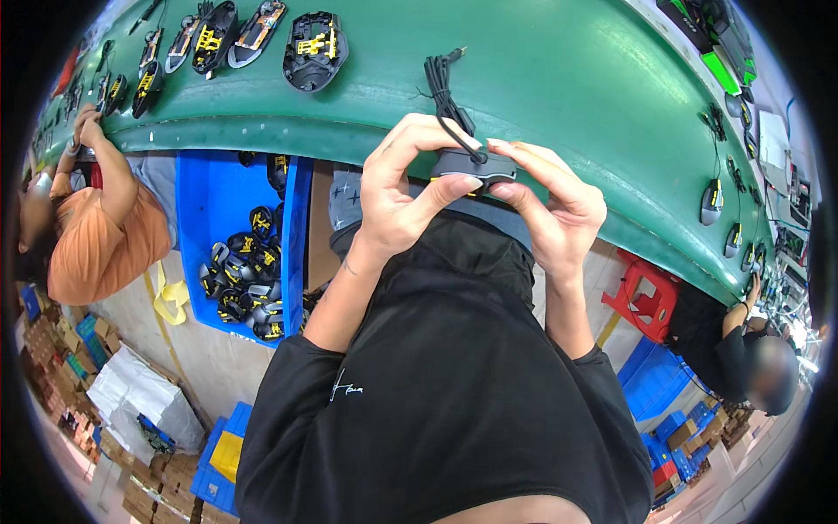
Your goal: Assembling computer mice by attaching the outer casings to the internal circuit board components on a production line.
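Between both hands I hold a dark grey and black computer mouse (479, 165) with yellow showing along its lower edge. My left hand (407, 179) pinches its left end, thumb below and fingers on top. On the other end my right hand (550, 196) closes in the same way. The mouse's black cable (439, 87) is bundled and lies on the green bench just beyond my fingers, its plug at the far end. Part of the mouse is hidden behind my fingers and thumbs.
The green workbench (375, 65) carries an open mouse shell (314, 51) and several mouse parts at far left. A blue bin (197, 253) of mouse shells stands left of me. Finished-looking mice (711, 203) lie at right. People sit at both sides, beside a red stool (642, 293).
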The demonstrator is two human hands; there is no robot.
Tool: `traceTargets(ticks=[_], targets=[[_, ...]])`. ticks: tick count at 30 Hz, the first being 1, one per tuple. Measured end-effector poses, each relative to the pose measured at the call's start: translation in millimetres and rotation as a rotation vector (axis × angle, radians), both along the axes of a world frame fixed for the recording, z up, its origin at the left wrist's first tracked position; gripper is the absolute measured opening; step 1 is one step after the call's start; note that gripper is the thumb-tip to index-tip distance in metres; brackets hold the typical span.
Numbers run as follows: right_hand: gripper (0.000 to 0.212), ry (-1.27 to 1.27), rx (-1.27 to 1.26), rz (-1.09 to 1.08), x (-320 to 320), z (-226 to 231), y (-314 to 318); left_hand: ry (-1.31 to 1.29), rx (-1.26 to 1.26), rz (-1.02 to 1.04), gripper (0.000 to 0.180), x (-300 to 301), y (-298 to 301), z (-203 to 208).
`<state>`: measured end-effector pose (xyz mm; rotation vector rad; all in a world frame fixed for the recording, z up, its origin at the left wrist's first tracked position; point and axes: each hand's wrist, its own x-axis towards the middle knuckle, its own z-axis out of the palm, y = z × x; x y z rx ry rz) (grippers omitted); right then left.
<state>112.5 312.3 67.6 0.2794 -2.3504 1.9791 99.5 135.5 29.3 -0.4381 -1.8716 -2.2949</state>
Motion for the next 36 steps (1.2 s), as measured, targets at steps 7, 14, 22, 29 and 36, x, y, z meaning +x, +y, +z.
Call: traceTargets(ticks=[7,14,22,29,36], targets=[[0.03,0.17,0.151,-0.055,-1.6,5.8,-7.7,-0.078,0.15,-0.046,0.027,1.0,2.7,-5.4],[0.034,0.126,0.141,-0.049,2.4,0.0,-2.7,-0.097,0.155,-0.105,0.025,2.3,3.5,-7.4],[0.064,-0.028,0.109,-0.115,22.5,-17.2,-11.4,-0.703,0.949,-0.157,0.031,7.1,9.2,-10.5],[0.041,-0.3,-0.286,-0.303,-9.1,1.1,34.0,-0.573,0.54,-0.151,0.044,-7.3,11.0,5.4],[0.033,-0.002,-0.442,-0.561,-29.6,28.5,146.8,-0.573,0.396,-0.01,0.029,0.1,-21.8,-9.8]])
